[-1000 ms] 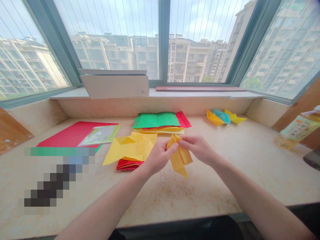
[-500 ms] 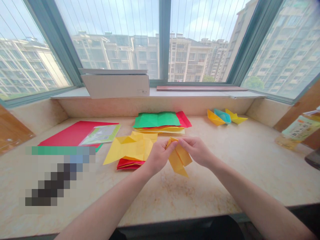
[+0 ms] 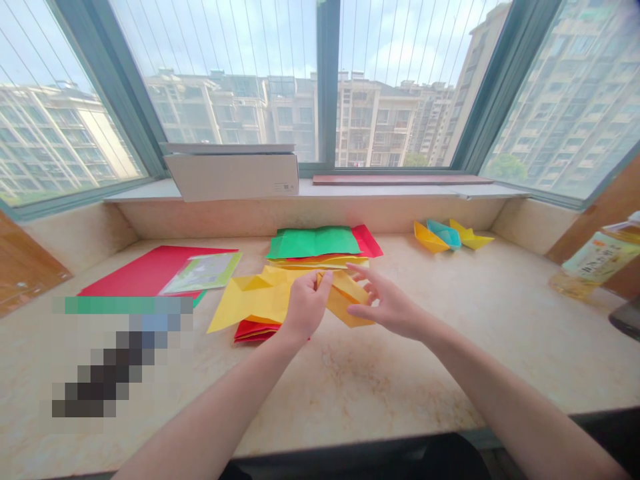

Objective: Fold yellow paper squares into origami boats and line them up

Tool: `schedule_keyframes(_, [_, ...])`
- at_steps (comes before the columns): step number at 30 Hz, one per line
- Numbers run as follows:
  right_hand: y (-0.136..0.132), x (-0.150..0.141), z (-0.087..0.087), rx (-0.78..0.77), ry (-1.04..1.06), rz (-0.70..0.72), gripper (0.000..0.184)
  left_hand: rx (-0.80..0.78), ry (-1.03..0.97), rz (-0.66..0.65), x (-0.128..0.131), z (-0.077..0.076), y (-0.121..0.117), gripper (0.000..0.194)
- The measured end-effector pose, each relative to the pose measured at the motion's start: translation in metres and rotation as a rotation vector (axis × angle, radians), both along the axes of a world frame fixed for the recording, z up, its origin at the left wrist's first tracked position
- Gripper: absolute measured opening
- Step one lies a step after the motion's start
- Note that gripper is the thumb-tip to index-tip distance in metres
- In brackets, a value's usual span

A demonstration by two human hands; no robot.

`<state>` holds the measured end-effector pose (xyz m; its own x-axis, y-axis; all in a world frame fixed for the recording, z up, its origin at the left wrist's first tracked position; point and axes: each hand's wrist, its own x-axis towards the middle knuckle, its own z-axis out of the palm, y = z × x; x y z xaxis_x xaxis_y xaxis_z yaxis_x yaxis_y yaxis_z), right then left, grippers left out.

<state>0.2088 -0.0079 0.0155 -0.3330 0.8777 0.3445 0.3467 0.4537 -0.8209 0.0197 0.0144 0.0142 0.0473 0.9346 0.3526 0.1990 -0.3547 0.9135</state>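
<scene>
I hold a folded orange-yellow paper piece (image 3: 346, 301) just above the stone counter (image 3: 350, 387). My left hand (image 3: 305, 305) pinches its left edge with fingers closed. My right hand (image 3: 385, 303) grips its right side with thumb beneath, while the index finger stretches out over the top. Beside my left hand lies a creased yellow sheet (image 3: 255, 297) resting on a folded red piece (image 3: 253, 330).
A stack of green, red and yellow sheets (image 3: 320, 243) lies behind my hands. Red paper with a green packet (image 3: 165, 270) is at the left. Three folded paper boats (image 3: 450, 235) sit at the back right, a bottle (image 3: 595, 257) at the far right, a white box (image 3: 233, 172) on the sill.
The folded piece has gone from hanging upright to lying flatter and lower. My hands moved slightly away from me, and my right fingers have spread over it.
</scene>
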Motion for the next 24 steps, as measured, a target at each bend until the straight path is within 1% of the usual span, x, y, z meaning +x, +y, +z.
schedule_keyframes(2, [0.001,0.0,-0.001,0.019,-0.004,0.001,0.062,-0.003,-0.011,0.057,-0.003,0.002,0.003,0.023])
schedule_keyframes(4, [0.004,0.0,-0.001,0.044,-0.012,-0.031,0.047,-0.014,-0.003,0.096,-0.005,0.002,0.006,0.023])
schedule_keyframes(6, [0.008,0.002,-0.002,0.082,-0.02,-0.082,0.034,-0.026,0.01,0.104,-0.006,-0.001,0.009,0.024])
schedule_keyframes(8, [0.011,0.004,-0.002,0.128,-0.04,-0.12,0.024,-0.047,0.006,0.077,-0.005,-0.006,0.012,0.026])
schedule_keyframes(10, [0.014,0.006,-0.003,0.164,-0.066,-0.141,0.022,-0.058,0.011,0.045,-0.004,-0.013,0.014,0.029])
schedule_keyframes(11, [0.015,0.007,-0.005,0.17,-0.079,-0.146,0.024,-0.033,0.038,0.04,-0.004,-0.016,0.016,0.031])
schedule_keyframes(12, [0.016,0.007,-0.007,0.168,-0.086,-0.147,0.026,0.03,0.091,0.05,-0.004,-0.019,0.016,0.031])
schedule_keyframes(14, [0.018,0.006,-0.015,0.147,-0.084,-0.154,0.026,0.222,0.256,0.081,-0.005,-0.022,0.016,0.032])
schedule_keyframes(16, [0.02,0.005,-0.023,0.124,-0.077,-0.187,0.027,0.411,0.44,0.085,-0.006,-0.02,0.013,0.031])
schedule_keyframes(17, [0.021,0.004,-0.027,0.118,-0.091,-0.214,0.031,0.475,0.515,0.069,-0.007,-0.017,0.01,0.03])
schedule_keyframes(19, [0.023,0.003,-0.033,0.115,-0.107,-0.256,0.037,0.547,0.63,0.013,-0.006,-0.01,0.002,0.026])
schedule_keyframes(22, [0.025,0.002,-0.037,0.139,-0.101,-0.256,0.031,0.608,0.749,-0.07,0.0,-0.005,-0.01,0.023])
schedule_keyframes(24, [0.027,0.002,-0.038,0.161,-0.141,-0.26,0.03,0.608,0.834,-0.131,0.005,-0.006,-0.015,0.022])
